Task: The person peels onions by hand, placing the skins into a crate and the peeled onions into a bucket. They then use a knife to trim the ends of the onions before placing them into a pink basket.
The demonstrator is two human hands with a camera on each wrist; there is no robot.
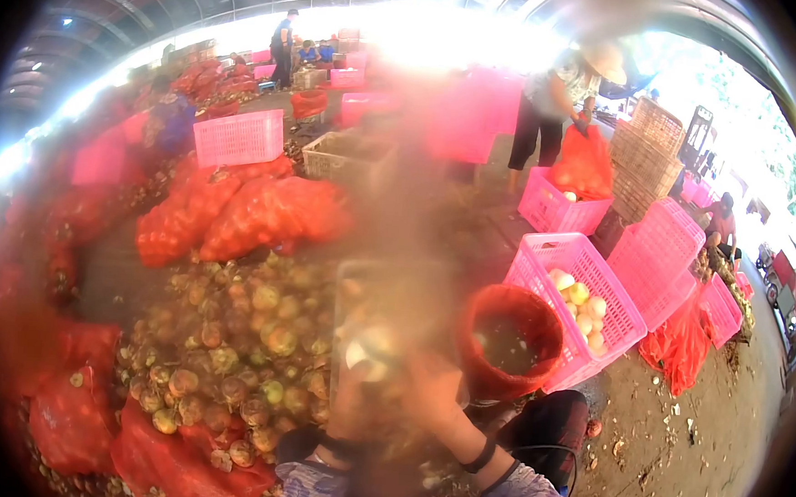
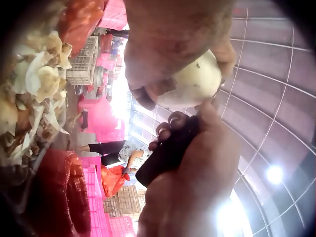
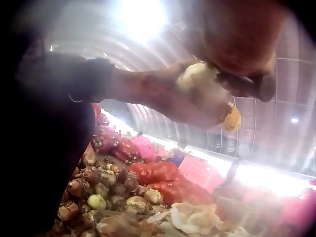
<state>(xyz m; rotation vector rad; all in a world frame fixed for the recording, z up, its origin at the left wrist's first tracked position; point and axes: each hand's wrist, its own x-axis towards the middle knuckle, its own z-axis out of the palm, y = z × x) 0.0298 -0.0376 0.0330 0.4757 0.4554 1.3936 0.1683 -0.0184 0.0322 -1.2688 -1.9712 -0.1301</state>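
Observation:
A pale peeled onion is gripped by my left hand, whose fingers curl round it. Just below it in the left wrist view, my right hand wraps its fingers round a short black handle; the working end of this tool is hidden. The right thumb tip comes right at the onion's underside. In the right wrist view a yellow-brown flap of skin hangs by the left hand. Both hands are blurred in the head view, above loose peelings.
Unpeeled onions are heaped at my left, beside full red mesh bags. A red-lined bucket and a pink crate holding peeled onions stand at my right. Another person handles a red bag farther back.

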